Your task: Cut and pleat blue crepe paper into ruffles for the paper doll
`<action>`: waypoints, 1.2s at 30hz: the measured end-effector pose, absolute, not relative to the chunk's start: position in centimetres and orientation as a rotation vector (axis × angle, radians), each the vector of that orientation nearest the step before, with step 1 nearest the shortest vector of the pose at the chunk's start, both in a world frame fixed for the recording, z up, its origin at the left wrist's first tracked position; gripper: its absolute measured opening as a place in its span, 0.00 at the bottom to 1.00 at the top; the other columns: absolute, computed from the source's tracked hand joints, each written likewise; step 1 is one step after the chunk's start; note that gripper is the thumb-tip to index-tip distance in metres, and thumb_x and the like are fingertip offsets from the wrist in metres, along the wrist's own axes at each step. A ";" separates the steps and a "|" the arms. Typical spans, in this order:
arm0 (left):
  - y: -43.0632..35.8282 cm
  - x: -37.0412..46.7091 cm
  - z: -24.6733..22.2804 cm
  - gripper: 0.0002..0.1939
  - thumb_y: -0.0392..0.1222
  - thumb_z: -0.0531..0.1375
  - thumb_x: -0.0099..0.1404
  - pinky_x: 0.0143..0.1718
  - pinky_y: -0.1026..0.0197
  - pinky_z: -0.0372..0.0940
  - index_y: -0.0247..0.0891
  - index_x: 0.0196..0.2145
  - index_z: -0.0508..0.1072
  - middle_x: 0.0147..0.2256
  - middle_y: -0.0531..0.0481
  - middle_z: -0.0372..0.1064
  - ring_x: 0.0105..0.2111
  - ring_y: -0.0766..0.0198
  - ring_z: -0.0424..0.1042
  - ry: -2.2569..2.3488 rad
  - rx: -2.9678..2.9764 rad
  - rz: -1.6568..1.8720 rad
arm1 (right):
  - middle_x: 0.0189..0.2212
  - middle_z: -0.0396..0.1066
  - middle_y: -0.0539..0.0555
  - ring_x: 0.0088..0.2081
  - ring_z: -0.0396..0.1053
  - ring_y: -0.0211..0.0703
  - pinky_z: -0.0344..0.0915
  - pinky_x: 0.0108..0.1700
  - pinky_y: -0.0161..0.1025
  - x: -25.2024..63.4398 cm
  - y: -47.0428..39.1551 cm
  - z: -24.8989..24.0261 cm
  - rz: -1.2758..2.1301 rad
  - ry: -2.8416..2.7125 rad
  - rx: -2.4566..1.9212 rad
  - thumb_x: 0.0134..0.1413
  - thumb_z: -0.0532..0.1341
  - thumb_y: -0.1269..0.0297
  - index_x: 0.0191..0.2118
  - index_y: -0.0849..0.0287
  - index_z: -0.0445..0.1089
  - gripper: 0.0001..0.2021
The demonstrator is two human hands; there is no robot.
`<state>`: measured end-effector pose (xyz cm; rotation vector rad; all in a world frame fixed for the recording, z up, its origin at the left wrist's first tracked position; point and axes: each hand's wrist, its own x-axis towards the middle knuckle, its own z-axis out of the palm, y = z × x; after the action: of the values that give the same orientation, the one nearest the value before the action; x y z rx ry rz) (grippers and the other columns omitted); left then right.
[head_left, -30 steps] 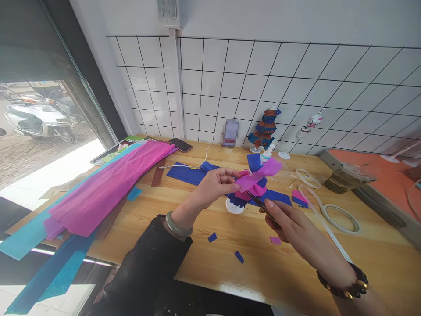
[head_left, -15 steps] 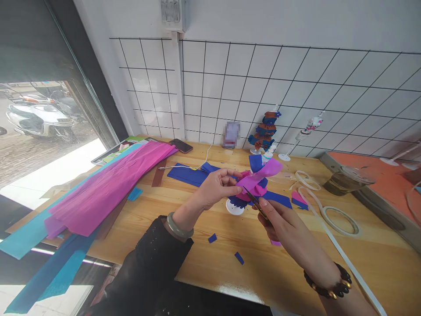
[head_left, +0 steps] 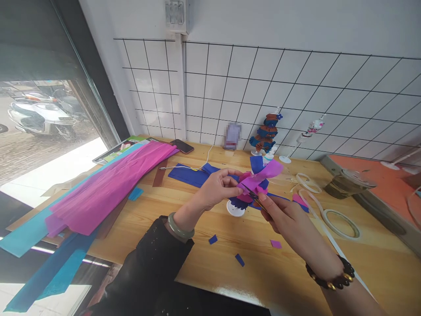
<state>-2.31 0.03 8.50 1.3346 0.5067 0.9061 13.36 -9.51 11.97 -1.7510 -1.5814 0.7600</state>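
Note:
My left hand (head_left: 217,188) pinches a strip of bright pink crepe paper (head_left: 271,169) between thumb and fingers. My right hand (head_left: 285,218) grips a small pair of scissors (head_left: 252,194), whose dark blades lie against the pink paper close to my left thumb. Behind and under the strip stands a small figure dressed in dark blue (head_left: 240,203) and pink crepe paper, on a round white base (head_left: 236,210). The paper and my hands hide much of the figure. Whether the blades are apart is too small to tell.
Long pink crepe sheets (head_left: 112,188) lie at left beside a phone (head_left: 182,146). Blue paper (head_left: 187,175) and a white cable (head_left: 177,166) are behind my hands. Scraps (head_left: 240,260), tape rolls (head_left: 342,224), a cup (head_left: 345,184) and a blue-brown paper figure (head_left: 266,131) also stand or lie around.
My right hand and the scissors have shifted slightly up and left, with the blades flatter against the pink paper. A pink scrap that was partly behind the hand now shows fully.

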 end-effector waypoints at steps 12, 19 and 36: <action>0.1 -2.3 8.5 0.21 0.34 0.63 0.49 0.31 0.64 0.61 0.34 0.43 0.67 0.25 0.52 0.68 0.26 0.70 0.67 0.483 1.344 0.919 | 0.18 0.49 0.46 0.20 0.45 0.34 0.43 0.20 0.33 13.3 -9.3 11.9 0.744 -1.587 -1.778 0.51 0.47 0.44 0.22 0.58 0.58 0.22; 0.1 -2.3 8.4 0.21 0.35 0.62 0.50 0.30 0.64 0.61 0.35 0.44 0.67 0.25 0.52 0.68 0.26 0.70 0.67 0.470 1.353 0.913 | 0.17 0.48 0.46 0.20 0.45 0.34 0.43 0.21 0.33 13.2 -9.3 12.0 0.724 -1.590 -1.778 0.51 0.48 0.44 0.23 0.58 0.62 0.22; 0.1 -2.3 8.5 0.21 0.36 0.63 0.49 0.31 0.64 0.61 0.34 0.43 0.68 0.25 0.52 0.67 0.26 0.70 0.66 0.486 1.348 0.916 | 0.17 0.45 0.45 0.20 0.43 0.33 0.42 0.20 0.32 13.4 -9.0 11.7 0.679 -1.593 -1.801 0.51 0.48 0.45 0.24 0.60 0.64 0.23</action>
<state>-2.33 0.11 8.45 1.3481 0.4856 0.9159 13.37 -8.99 11.70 -1.8010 -1.5934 0.6788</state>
